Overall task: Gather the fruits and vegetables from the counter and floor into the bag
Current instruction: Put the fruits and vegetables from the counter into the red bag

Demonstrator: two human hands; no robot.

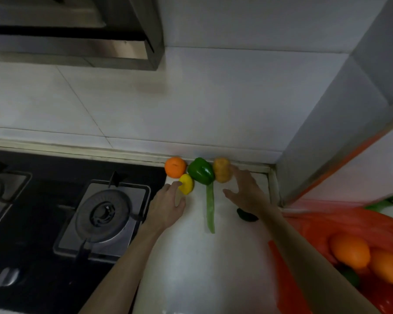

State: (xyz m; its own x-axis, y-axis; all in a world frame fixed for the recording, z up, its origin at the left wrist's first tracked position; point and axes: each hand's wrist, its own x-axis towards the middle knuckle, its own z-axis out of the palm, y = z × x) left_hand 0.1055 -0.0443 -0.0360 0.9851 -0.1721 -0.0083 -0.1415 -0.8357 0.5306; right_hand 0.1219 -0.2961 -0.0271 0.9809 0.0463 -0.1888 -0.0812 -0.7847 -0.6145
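Observation:
Against the back wall of the white counter (213, 268) lie an orange (175, 167), a green bell pepper (201, 171) and a brownish potato (222, 169). A small yellow fruit (186, 183) sits in front of the orange, and a long green bean (210, 209) runs toward me. My left hand (166, 207) is open, its fingertips touching the yellow fruit. My right hand (245, 191) is open, fingers spread just beside the potato. A dark green item (246, 215) is partly hidden under my right wrist. The red bag (309, 227) at the right holds two oranges (349, 250).
A black gas hob with a steel burner (102, 214) fills the left of the counter. A range hood (77, 41) hangs above it. A grey wall corner (327, 132) closes the counter at the right.

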